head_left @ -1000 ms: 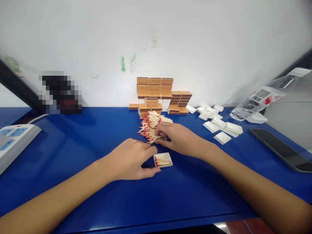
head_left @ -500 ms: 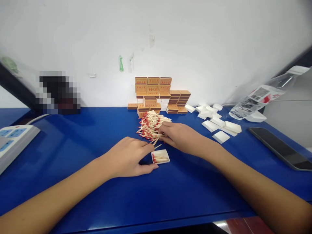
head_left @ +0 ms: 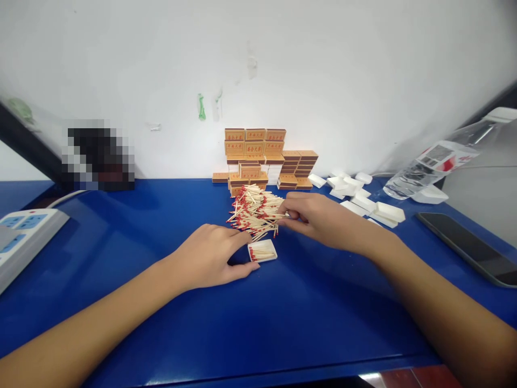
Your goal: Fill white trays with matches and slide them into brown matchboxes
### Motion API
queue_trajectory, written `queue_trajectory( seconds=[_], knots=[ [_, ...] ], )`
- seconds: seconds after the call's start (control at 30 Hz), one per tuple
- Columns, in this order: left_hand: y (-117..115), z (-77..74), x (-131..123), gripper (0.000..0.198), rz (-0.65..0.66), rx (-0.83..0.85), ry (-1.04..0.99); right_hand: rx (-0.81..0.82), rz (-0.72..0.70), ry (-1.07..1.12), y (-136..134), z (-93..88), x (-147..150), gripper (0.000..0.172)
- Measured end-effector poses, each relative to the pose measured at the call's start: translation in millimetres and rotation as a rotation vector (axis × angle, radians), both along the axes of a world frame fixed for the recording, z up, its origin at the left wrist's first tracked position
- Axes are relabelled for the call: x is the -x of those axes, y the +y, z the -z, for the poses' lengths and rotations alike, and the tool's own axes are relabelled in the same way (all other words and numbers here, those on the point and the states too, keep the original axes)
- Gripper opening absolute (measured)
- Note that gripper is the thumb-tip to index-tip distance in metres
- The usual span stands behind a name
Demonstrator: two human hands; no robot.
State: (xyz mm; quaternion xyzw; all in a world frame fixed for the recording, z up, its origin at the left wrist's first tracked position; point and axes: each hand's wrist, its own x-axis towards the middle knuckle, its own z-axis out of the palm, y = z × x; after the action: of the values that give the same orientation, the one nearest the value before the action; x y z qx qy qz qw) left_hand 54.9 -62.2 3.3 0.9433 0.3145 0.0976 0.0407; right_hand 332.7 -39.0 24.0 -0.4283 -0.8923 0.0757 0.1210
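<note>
A small white matchbox tray (head_left: pixel 263 251) lies on the blue table (head_left: pixel 161 226), partly filled with red-tipped matches. My left hand (head_left: pixel 210 257) rests beside it, thumb and fingers gripping its left end. Just behind the tray is a loose pile of matches (head_left: pixel 253 210). My right hand (head_left: pixel 319 218) hovers at the pile's right edge, fingers pinched on a few matches lifted from it.
Orange matchbox sleeves (head_left: pixel 258 156) are stacked against the white wall. Several empty white trays (head_left: pixel 363 196) lie to the right. A plastic bottle (head_left: pixel 436 164) and a black phone (head_left: pixel 468 248) sit at far right, a power strip (head_left: pixel 20 231) at far left.
My right hand has lifted off the near side of the pile and moved right with a pinch of matches. My left hand has slid the tray slightly toward the pile.
</note>
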Motion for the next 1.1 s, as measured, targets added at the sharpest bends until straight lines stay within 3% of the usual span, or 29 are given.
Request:
queue_trajectory(
  seconds=[0.3, 0.43, 1.1],
  knots=[
    [4, 0.2, 1, 0.034, -0.059, 0.04, -0.007, 0.126, -0.134, 0.002, -24, -9.2, 17, 0.019],
    [4, -1.2, 1, 0.033, -0.057, 0.041, -0.01, 0.127, -0.112, -0.08, -32, -5.0, 24, 0.015],
    [3, 5.2, 2, 0.038, -0.011, -0.016, -0.075, 0.241, -0.068, -0.003, -27, -9.0, 16, 0.01]
  ],
)
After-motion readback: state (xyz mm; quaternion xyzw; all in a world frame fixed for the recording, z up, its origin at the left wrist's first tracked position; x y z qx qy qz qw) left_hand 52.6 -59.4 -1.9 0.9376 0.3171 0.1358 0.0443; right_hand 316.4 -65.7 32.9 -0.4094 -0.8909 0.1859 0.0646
